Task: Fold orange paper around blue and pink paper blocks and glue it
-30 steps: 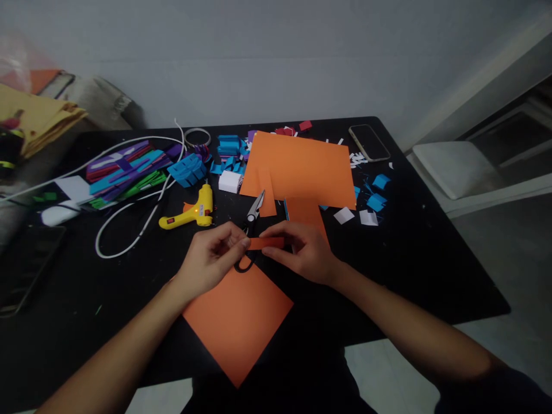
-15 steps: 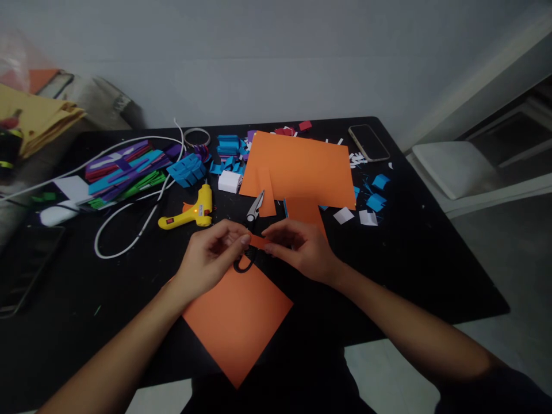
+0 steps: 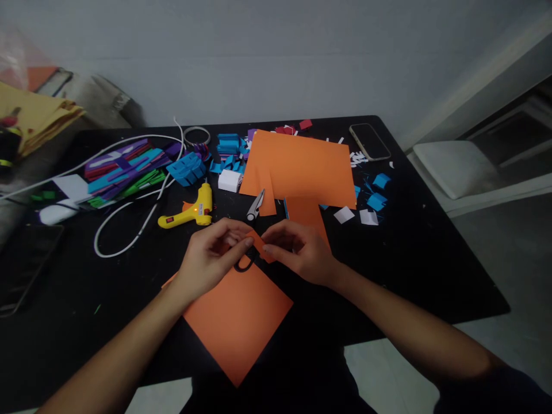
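Note:
Between my two hands is a small orange paper strip (image 3: 261, 245). My left hand (image 3: 214, 251) pinches its left end between thumb and fingers; my right hand (image 3: 304, 251) grips the other end. Beneath the hands lie scissors (image 3: 256, 206), blades pointing away from me and one black handle loop showing, the rest covered by the left hand and strip. A square orange sheet (image 3: 239, 319) rests on the table nearest me, partly under my left wrist. Beyond the hands are a large orange sheet (image 3: 302, 167), a narrow orange strip (image 3: 268, 198) and another orange piece (image 3: 307, 215).
A yellow glue gun (image 3: 190, 211) lies left of the scissors, with a looped white cable (image 3: 98, 241) beside it. Folded coloured strips (image 3: 129, 167) and blue folded pieces (image 3: 187, 169) sit behind. A phone (image 3: 369, 142) is at the back right, near blue and white scraps (image 3: 344, 215).
The orange strip has turned between my fingers, so more of its face shows and its right end sits lower. Both hands stay in nearly the same place.

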The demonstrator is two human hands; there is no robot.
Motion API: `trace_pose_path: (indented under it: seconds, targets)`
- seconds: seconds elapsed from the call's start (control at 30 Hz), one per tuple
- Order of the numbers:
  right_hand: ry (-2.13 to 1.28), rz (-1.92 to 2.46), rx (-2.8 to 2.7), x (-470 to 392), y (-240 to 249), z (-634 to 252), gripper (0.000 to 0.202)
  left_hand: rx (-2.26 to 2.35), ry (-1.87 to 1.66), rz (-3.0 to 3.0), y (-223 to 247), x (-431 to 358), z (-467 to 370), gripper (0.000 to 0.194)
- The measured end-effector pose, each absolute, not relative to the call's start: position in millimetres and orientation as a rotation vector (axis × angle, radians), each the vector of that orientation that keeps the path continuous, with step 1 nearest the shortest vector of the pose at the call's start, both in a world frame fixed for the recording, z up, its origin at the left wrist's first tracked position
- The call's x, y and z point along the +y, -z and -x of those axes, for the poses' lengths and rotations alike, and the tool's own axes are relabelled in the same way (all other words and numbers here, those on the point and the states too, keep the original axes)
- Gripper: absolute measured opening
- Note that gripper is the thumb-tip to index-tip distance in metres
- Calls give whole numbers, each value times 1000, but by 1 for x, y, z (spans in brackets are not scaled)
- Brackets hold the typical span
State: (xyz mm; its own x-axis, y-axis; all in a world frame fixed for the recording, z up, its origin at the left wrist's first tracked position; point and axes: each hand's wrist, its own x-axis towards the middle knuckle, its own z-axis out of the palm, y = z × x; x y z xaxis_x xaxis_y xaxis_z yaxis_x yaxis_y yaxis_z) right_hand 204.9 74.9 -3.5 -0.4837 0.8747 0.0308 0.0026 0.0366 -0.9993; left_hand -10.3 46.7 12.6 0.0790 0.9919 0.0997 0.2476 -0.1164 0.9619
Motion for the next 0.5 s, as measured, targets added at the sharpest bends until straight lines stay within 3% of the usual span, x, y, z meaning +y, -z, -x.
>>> trace_pose_path:
  seconds: [0.5]
  targets:
    - [-1536, 915, -1555, 75, 7, -204, 19, 1238, -1137, -1480, -13, 45, 9, 22]
